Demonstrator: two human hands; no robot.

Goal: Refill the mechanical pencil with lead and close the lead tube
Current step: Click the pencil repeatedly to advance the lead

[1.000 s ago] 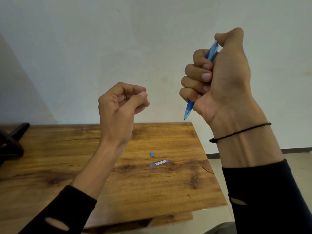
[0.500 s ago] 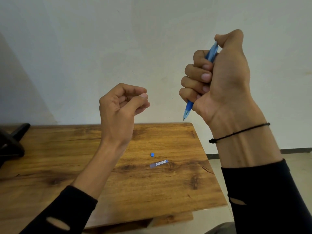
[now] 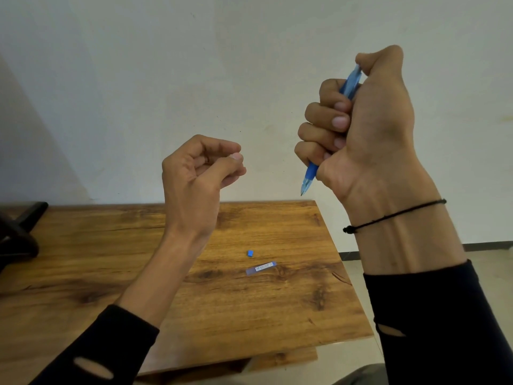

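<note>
Right hand [image 3: 369, 129], upper right of frame: full fist clamped around the mechanical pencil [image 3: 308, 176], thumb pressed on its top end. Pencil is translucent blue plastic, held tip-down and slightly tilted. Only two bits show: a short stretch of barrel between thumb and index finger, and the tapered nose with a fine metal tip poking out below the little finger. The rest is buried in the fist.

Left hand [image 3: 197, 173], centre of frame: raised off the table, fingers curled in, thumb tip against the index finger in a pinch. Can't tell if anything is in the pinch; a lead would be too thin to resolve here. The two hands are apart, with a clear gap of wall between them.

Thin black cord bracelet [image 3: 394, 215] with a knot on the right wrist. Black sleeves [image 3: 444, 329] on both forearms, each with an oval slit showing skin; both are cut off by the bottom edge.

Table [image 3: 83, 259], lower half of frame: wood top, warm brown, strong dark grain and knots, matte. Its left side runs out of frame.

Lead tube [image 3: 261, 268] lies flat on the table below centre, well clear of both hands: a slim clear flat case with a small printed label, text unreadable. Just above it, not touching, is a small blue cap [image 3: 250, 253], squarish plastic. Tube contents aren't visible.

Dark object [image 3: 19, 234] at the left edge, black, partly cut off, unidentifiable. Plain off-white wall [image 3: 166, 79] behind.
</note>
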